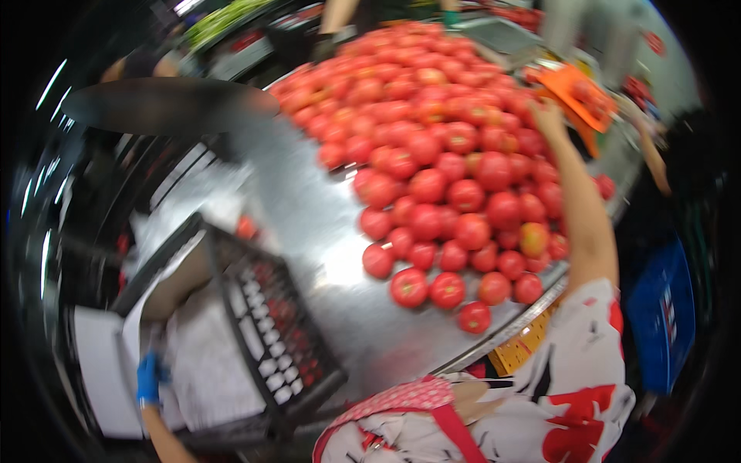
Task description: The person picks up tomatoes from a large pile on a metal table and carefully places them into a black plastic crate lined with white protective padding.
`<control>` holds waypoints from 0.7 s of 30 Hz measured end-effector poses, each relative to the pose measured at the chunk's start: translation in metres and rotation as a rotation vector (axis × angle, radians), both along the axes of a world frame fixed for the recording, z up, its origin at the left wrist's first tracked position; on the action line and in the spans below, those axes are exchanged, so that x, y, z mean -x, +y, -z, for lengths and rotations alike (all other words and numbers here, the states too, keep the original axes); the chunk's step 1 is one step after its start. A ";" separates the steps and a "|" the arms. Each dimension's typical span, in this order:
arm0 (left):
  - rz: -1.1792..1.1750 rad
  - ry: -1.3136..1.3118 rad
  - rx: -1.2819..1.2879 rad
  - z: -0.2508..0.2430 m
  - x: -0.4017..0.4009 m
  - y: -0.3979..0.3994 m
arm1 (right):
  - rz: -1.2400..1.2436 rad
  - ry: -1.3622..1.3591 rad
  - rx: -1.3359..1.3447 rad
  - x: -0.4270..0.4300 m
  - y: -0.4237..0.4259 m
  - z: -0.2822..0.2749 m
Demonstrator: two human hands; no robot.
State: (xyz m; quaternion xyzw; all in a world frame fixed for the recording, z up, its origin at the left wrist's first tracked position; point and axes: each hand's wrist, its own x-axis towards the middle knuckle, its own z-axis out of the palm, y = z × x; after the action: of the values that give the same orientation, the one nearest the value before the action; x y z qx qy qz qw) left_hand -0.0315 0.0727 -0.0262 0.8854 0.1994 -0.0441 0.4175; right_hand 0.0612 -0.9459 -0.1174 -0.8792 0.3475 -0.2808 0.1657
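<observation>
My left hand (149,379), in a blue glove, is at the left side of a black plastic crate (278,324) lined with white paper (214,359). It touches the liner's edge; blur hides whether the fingers grip it. My bare right hand (547,116) reaches across to the far right edge of a large heap of red tomatoes (428,156). Beside it, an orange plastic basket (570,92) is tilted, with tomatoes showing in it. Whether my right fingers hold the basket or a tomato cannot be made out.
The heap lies on a metal table (301,191) with a raised rim. Another person's arm (651,144) is at the right, near the orange basket, and a gloved hand (324,47) is behind the heap. A blue crate (663,318) and a yellow crate (524,341) stand below the table's right edge.
</observation>
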 end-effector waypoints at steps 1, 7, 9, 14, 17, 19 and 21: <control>-0.002 0.024 -0.044 -0.007 0.000 -0.026 | -0.220 -0.056 -0.071 -0.002 0.013 -0.017; 0.200 0.254 -0.093 -0.049 -0.015 -0.129 | -0.716 -0.165 -0.695 0.012 0.170 -0.117; 0.235 0.339 -0.177 -0.048 -0.010 -0.135 | -0.921 -0.182 -0.733 0.014 0.248 -0.143; 0.393 0.389 -0.254 -0.042 -0.002 -0.134 | -1.424 0.147 -0.792 0.049 0.448 -0.204; 0.583 0.114 -0.459 -0.047 -0.003 -0.111 | -1.747 0.436 -0.439 0.058 0.538 -0.209; 0.612 -0.152 -0.527 -0.057 -0.008 -0.090 | -1.882 0.605 -0.054 0.062 0.585 -0.206; 0.594 -0.336 -0.711 -0.066 -0.016 -0.057 | -1.837 0.837 0.092 0.054 0.631 -0.195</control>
State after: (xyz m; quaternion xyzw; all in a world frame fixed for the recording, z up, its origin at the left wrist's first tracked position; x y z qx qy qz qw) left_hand -0.0151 0.0162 0.0394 0.9866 -0.1289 0.0532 0.0851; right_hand 0.0074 -0.3147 0.0771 -0.8397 -0.4449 0.2736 0.1485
